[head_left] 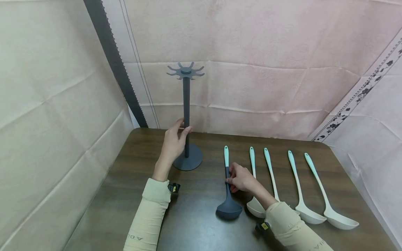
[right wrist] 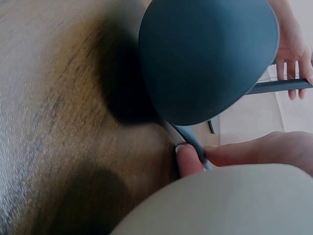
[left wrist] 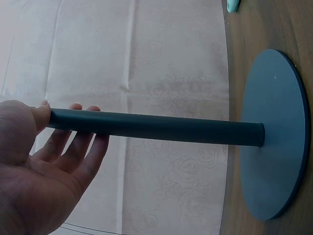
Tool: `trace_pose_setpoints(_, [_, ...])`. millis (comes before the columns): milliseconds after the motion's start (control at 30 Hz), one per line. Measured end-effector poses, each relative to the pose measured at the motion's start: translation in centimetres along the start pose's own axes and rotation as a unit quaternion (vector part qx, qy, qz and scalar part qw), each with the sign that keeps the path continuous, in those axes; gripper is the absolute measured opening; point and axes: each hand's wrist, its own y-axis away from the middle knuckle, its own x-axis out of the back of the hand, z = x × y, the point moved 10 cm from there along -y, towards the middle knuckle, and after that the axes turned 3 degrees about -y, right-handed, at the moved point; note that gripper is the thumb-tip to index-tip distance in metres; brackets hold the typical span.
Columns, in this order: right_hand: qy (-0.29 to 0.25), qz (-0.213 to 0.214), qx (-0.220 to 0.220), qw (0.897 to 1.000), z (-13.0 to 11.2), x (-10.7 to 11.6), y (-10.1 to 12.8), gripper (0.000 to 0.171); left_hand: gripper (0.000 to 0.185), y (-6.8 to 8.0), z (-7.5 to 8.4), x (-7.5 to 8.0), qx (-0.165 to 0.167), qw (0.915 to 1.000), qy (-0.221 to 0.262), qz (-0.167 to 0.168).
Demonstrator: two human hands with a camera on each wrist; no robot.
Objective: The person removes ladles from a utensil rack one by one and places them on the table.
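My left hand [head_left: 174, 142] grips the pole of a dark grey utensil stand [head_left: 186, 101], its thumb and fingers around the pole in the left wrist view. The stand is upright on its round base [left wrist: 274, 137], with a ring of hooks [head_left: 185, 71] on top. With thumb and fingers, my right hand [head_left: 242, 179] pinches the handle of a dark grey ladle [head_left: 229, 209] with a mint handle end. That ladle's bowl [right wrist: 210, 58] fills the upper part of the right wrist view. Whether it touches the table is hard to tell.
Several white ladles with mint handle ends lie in a row to the right, the nearest white ladle [head_left: 255, 208] partly behind my right hand and the farthest white ladle [head_left: 340, 220] at the right. Cloth [head_left: 251, 87] hangs around the brown wooden table [head_left: 132, 195].
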Motion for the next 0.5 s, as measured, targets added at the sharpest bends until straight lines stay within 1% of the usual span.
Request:
trace_pose_setpoints(267, [-0.002, -0.004, -0.002, 1.0, -0.02, 0.16, 0.21, 0.036, 0.035, -0.26, -0.07, -0.31, 0.004, 1.0, 0.0, -0.005])
trace_pose_setpoints(500, [0.01, -0.001, 0.01, 1.0, -0.57, 0.32, 0.72, 0.04, 0.035, -0.33, 0.13, -0.31, -0.007, 1.0, -0.002, 0.0])
